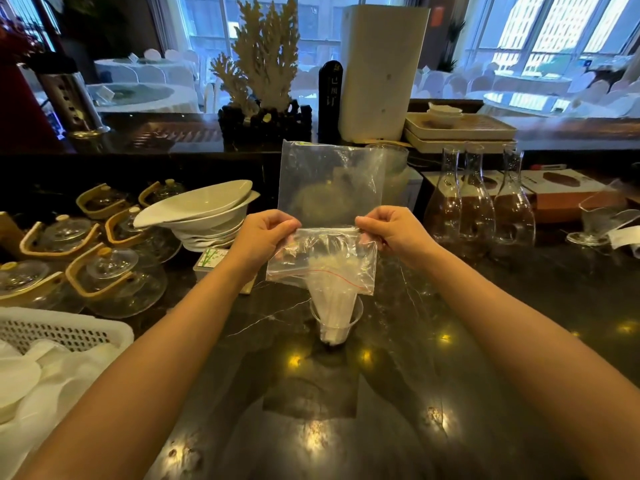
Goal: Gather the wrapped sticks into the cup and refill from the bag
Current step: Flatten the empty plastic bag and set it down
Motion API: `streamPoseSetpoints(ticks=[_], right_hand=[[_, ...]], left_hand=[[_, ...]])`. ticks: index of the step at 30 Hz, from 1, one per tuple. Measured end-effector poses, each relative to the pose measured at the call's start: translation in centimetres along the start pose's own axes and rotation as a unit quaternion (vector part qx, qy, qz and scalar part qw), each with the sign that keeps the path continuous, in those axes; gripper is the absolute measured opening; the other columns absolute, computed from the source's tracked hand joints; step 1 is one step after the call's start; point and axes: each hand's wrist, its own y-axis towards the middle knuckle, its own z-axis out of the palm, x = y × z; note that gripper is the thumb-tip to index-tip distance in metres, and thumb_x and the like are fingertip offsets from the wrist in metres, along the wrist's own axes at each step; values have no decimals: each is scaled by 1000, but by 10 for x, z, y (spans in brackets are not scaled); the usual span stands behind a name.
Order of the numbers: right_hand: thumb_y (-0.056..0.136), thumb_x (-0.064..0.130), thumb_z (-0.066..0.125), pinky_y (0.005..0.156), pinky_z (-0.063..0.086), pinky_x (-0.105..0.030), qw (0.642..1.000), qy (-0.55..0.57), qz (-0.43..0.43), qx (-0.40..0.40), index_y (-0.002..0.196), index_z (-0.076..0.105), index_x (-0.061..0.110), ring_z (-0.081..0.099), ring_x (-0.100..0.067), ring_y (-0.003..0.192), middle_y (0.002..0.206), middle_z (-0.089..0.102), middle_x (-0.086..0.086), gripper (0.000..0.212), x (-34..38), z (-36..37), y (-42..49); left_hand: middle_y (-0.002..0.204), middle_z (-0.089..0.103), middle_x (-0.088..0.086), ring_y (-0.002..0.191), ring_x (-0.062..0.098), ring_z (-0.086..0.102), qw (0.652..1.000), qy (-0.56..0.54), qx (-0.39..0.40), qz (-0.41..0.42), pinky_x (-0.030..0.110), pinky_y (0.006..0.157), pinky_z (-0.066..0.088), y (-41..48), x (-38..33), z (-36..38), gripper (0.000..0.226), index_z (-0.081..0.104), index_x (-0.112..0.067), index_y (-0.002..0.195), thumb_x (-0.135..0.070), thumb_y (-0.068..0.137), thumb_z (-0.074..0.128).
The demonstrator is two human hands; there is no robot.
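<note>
A clear zip bag point(329, 188) with a red seal line is folded over and held above the dark counter. My left hand point(263, 237) pinches its left side at the fold, my right hand point(391, 233) pinches its right side. The bag looks nearly empty; its flap with the red line hangs down toward me. Just below it, a small clear cup point(334, 323) stands on the counter, filled with a fan of white wrapped sticks point(332, 299). The hanging flap covers the tops of the sticks.
Glass teapots with wooden handles point(117, 278) and stacked white bowls point(204, 216) stand at the left. A white perforated basket point(65, 334) is at the near left. Three glass carafes point(478, 209) stand at the right. A small bamboo-print box point(214, 261) lies behind my left wrist.
</note>
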Motion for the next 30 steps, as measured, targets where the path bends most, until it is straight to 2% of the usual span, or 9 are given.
streamPoseSetpoints(ticks=[4,8,11,14,19,22,24,26,30], right_hand=[[89,12,50,29,31,-11,999,18,13,33,77,59,9,40,-4,26,67,62,-8,15,0,-2,-10],[92,13,44,38,47,-14,996,77,8,43,85,59,14,59,-7,39,78,65,-10,17,12,-8,-13],[91,12,45,62,59,-22,989,131,-19,66,87,61,14,70,-11,65,83,67,-7,17,22,-18,-12],[88,5,49,77,53,-16,992,91,-65,57,96,64,6,66,0,79,93,66,-4,18,26,-22,-11],[89,13,38,66,55,-20,974,224,-40,10,67,70,8,66,-9,67,65,71,1,38,21,-20,-1],[83,5,58,57,53,-16,987,130,-69,-59,70,61,11,62,-6,57,66,64,-2,15,17,-17,4],[75,-1,66,55,51,-15,990,79,-86,-78,70,57,16,59,-4,55,69,60,-2,19,13,-18,6],[73,-4,67,51,50,-14,990,92,-81,-72,71,55,17,60,-2,53,70,59,-2,24,10,-19,9],[73,-9,63,60,52,-18,991,104,-73,-35,80,58,19,61,-3,59,73,60,-1,29,9,-24,14]], left_hand=[[71,59,0,64,8,52,1000,-17,-8,12,6,47,42,-7,1,-2,13,65,-9,90,-13,86,53],[77,63,-2,48,-1,54,1000,-4,8,29,9,41,41,-5,-9,-12,13,66,-16,88,-17,86,53],[81,69,-5,66,4,66,996,-77,49,22,17,61,55,-1,-22,-22,15,66,-13,91,-14,85,53],[98,66,4,95,17,63,986,-130,100,31,28,79,53,6,-26,-28,17,67,-11,91,-15,83,53],[93,63,10,90,21,61,956,-279,86,-21,33,84,49,16,-24,-20,26,64,-8,79,-21,80,42],[90,63,6,85,17,63,978,-206,18,-14,23,72,53,26,-22,-10,12,62,-12,81,-4,82,54],[95,61,6,89,15,61,980,-196,9,-26,17,66,54,32,-20,-4,20,61,-14,87,3,78,57],[93,60,4,86,13,61,974,-219,29,-46,16,65,52,36,-21,-3,26,60,-16,89,7,76,57],[98,61,1,92,14,58,974,-198,97,-55,23,73,50,42,-25,-1,37,62,-19,93,11,77,51]])
